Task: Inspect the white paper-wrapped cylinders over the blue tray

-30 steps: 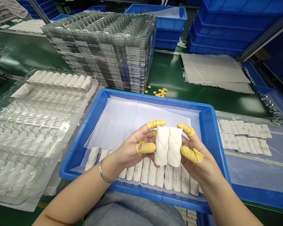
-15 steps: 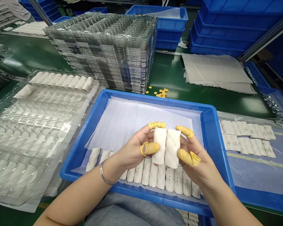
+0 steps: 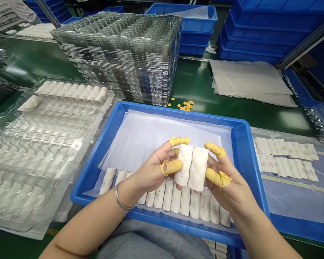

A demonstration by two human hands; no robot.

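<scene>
My left hand (image 3: 153,169) and my right hand (image 3: 226,178) hold two white rolled pieces (image 3: 191,167) side by side, pinched upright between them above a blue plastic tray (image 3: 162,112). Several fingers on both hands wear yellow rubber finger cots (image 3: 171,167). Under my hands, a row of similar white pieces (image 3: 178,203) lies along the tray's near side on a white sheet (image 3: 156,140). The middle of that row is partly hidden by my hands. Small dark marks show on the pieces.
At left lies a clear blister tray (image 3: 43,144) with white pieces along its far end. Behind stands a tall stack of clear trays (image 3: 115,57). Blue crates (image 3: 267,32) rise at the back right, beyond pale sheets (image 3: 250,82). Small gold discs (image 3: 186,105) lie on the green bench.
The two white pieces have tilted slightly between my hands, and my fingers have shifted a little on them. The view has drifted a little.
</scene>
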